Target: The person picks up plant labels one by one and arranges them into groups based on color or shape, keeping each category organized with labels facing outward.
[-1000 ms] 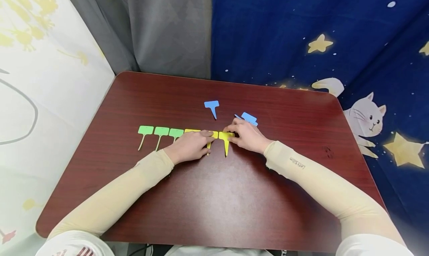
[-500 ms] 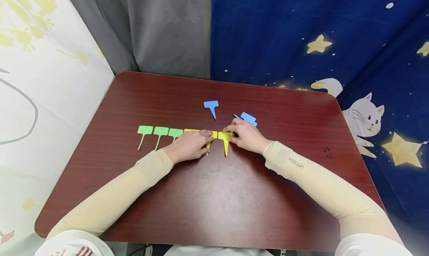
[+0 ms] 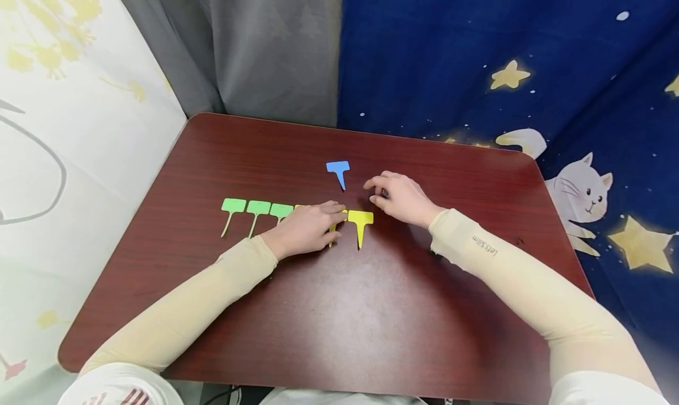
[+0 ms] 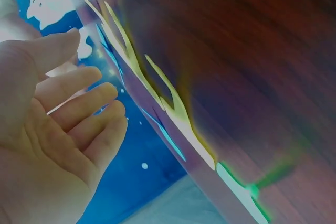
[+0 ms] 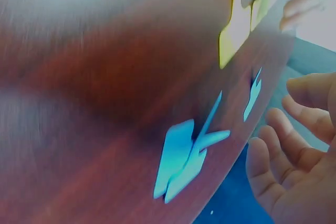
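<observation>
T-shaped plant labels lie in a row on the table. Three green labels (image 3: 258, 207) form its left part, and yellow labels continue to the right, ending with a fully visible yellow label (image 3: 361, 218). My left hand (image 3: 305, 228) is over the other yellow labels, partly hiding them; its relaxed fingers hold nothing in the left wrist view. Above the table, to the right of the row, my right hand (image 3: 404, 200) hovers with loosely bent fingers and nothing in them. Two overlapping blue labels (image 5: 176, 153) show in the right wrist view; the hand hides them in the head view.
A single blue label (image 3: 338, 167) lies behind the row. The dark red table (image 3: 339, 310) meets a grey curtain (image 3: 276, 51) and a blue star-patterned curtain (image 3: 424, 57) at the back. White patterned fabric (image 3: 106, 175) hangs along the left side.
My right hand has let go of the rightmost yellow label and moved up and slightly right, over the blue labels. My left hand has stayed almost in place.
</observation>
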A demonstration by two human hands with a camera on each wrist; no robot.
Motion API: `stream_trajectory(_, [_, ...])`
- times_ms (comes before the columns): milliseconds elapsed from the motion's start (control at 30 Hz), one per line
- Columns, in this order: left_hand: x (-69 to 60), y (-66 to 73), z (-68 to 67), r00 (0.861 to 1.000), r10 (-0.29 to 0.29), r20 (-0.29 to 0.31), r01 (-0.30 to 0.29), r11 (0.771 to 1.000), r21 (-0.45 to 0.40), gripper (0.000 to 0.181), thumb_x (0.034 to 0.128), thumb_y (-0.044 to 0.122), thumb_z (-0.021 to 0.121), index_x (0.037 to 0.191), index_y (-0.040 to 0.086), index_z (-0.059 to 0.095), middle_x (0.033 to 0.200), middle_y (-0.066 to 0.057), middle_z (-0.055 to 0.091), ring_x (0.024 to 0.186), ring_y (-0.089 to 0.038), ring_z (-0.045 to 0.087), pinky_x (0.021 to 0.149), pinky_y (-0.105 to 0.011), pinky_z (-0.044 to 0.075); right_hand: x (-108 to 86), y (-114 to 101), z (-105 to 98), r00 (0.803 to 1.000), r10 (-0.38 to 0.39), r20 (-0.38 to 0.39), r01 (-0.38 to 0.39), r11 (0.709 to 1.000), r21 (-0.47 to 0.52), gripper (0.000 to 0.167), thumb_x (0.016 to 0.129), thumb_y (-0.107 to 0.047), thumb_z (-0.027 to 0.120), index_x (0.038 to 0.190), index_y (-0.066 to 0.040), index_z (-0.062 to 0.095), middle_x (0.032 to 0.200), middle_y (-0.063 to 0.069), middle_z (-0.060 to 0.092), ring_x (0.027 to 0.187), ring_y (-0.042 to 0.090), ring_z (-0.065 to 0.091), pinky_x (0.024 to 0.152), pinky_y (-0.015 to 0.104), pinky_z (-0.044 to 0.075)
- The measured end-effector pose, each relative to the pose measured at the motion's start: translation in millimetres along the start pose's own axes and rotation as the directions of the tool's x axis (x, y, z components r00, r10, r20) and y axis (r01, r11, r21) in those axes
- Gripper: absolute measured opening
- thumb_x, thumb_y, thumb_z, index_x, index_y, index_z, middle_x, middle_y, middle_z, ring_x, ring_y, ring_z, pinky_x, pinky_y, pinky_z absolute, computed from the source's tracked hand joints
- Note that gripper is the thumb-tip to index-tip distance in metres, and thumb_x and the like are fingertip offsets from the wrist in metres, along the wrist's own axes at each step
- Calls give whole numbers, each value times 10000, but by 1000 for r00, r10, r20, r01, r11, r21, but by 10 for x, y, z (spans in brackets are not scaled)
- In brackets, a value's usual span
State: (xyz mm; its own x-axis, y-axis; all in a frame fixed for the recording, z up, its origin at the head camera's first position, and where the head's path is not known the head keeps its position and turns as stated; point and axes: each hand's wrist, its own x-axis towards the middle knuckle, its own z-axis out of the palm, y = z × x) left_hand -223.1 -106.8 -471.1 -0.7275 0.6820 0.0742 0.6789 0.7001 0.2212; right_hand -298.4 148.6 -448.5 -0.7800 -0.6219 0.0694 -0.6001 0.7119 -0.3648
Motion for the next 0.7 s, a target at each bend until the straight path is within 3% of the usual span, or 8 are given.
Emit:
stream_trajectory(133, [48, 117, 31, 1000, -12, 3, 12, 1000, 13, 424, 978, 274, 648, 1350, 69, 641, 1440, -139, 554, 1363, -254, 491, 1014, -402, 487, 50, 112, -106, 997, 63, 54, -61, 997, -38, 264, 950, -208, 687, 1204, -144, 722, 920, -46, 620, 737, 119, 581, 650, 330, 488])
stream_trajectory(300, [122, 256, 106, 998, -70, 7, 70, 997, 29, 419, 984, 283, 616, 1353, 88, 635, 1461, -128, 535, 1359, -249, 495, 904, -425, 552, 126, 196, -155, 985, 138, 103, -133, 990, -45, 255, 951, -177, 658, 1191, -127, 728, 930, -5, 658, 657, 150, 582, 558, 329, 479])
stream_trajectory(367, [157, 295, 138, 997, -78, 16, 78, 996, 36, 430, 988, 290, 600, 1369, 93, 625, 1473, -123, 525, 1367, -247, 486, 885, -428, 561, 129, 215, -153, 984, 134, 118, -127, 990, -61, 252, 947, -142, 646, 1185, -131, 728, 937, 4, 656, 629, 163, 571, 535, 334, 468])
stream_trajectory(500, [230, 350, 188, 996, -83, 32, 81, 995, 53, 462, 990, 337, 605, 1389, 102, 609, 1485, -116, 513, 1385, -244, 464, 893, -430, 558, 81, 277, -113, 987, 30, 161, -4, 988, -157, 286, 927, -55, 625, 1169, -160, 733, 979, 5, 635, 689, 167, 577, 563, 334, 482])
stream_trajectory(700, [283, 370, 217, 992, -112, 52, 109, 992, 58, 481, 990, 380, 624, 1393, 117, 605, 1502, -102, 497, 1394, -234, 452, 855, -422, 572, -15, 366, -32, 959, -180, 218, 236, 933, -270, 338, 839, -44, 701, 1137, -197, 745, 993, -14, 580, 907, 168, 576, 660, 337, 536])
